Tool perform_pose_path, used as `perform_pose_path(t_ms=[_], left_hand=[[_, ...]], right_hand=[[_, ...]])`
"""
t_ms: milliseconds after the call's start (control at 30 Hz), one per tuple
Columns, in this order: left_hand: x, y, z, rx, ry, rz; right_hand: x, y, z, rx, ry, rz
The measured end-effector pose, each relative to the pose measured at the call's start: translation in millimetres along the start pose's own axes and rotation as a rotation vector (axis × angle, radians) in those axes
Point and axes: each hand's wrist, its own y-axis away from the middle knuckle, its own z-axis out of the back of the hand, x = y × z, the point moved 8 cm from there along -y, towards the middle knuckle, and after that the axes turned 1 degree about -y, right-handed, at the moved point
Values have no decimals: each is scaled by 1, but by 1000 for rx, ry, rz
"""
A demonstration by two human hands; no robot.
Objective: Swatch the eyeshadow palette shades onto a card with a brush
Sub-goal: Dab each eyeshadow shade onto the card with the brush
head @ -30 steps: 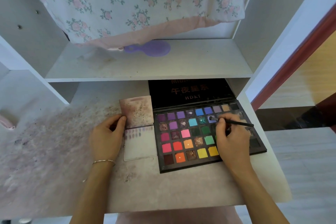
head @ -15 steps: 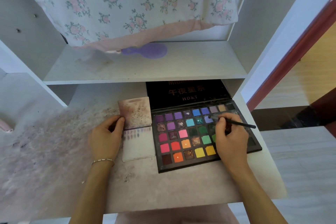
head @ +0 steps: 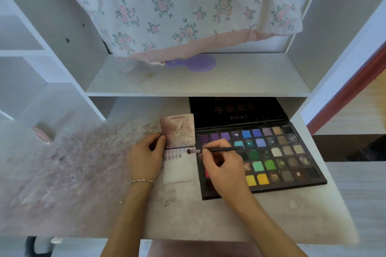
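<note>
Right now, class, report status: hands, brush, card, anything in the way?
Right hand grips brush, tip at card top row. Left hand steadies card edge. Palette open alongside. Nothing blocking.

White shelving unit with stained desk surface beneath the hands; floral cloth hanging above them, red-brown door frame and pale wood-look floor to their right.
</note>
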Motion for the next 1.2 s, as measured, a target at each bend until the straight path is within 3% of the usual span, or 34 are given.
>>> perform_pose_path(t_ms=[1200], left_hand=[[5,0,-4,8,13,-1]], right_hand=[[-13,-8,-21,68,207,0]])
